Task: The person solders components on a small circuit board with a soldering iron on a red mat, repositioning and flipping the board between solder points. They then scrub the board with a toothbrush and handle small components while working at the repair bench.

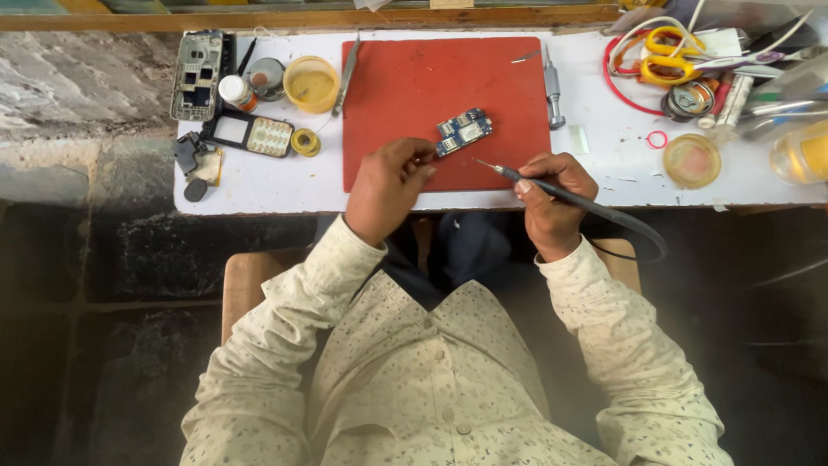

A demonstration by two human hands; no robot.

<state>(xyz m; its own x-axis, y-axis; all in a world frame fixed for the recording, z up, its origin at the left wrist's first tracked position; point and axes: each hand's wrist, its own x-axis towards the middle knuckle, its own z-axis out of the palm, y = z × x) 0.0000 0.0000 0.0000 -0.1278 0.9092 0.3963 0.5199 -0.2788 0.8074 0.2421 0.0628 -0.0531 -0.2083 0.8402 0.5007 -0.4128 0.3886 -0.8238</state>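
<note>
- The person sits at a white worktop (259,185), both arms in a pale speckled shirt reaching onto a red mat (414,78)
- The left hand (386,190) pinches the near end of a small blue circuit board (463,132) with its fingertips; the board lies tilted on the mat, near its middle
- The right hand (552,200) is closed around a dark soldering iron (552,187), held like a pen; its thin tip points left toward the board but stands just short of it, apart
- The iron's black cord loops off to the right past the worktop edge
- Left of the mat: an open phone frame (197,76), a keypad phone (250,134), a yellow tub (311,84), a solder reel (304,141)
- Right of the mat: a metal screwdriver (552,86), yellow-handled scissors (668,53), a round lid (692,160)
</note>
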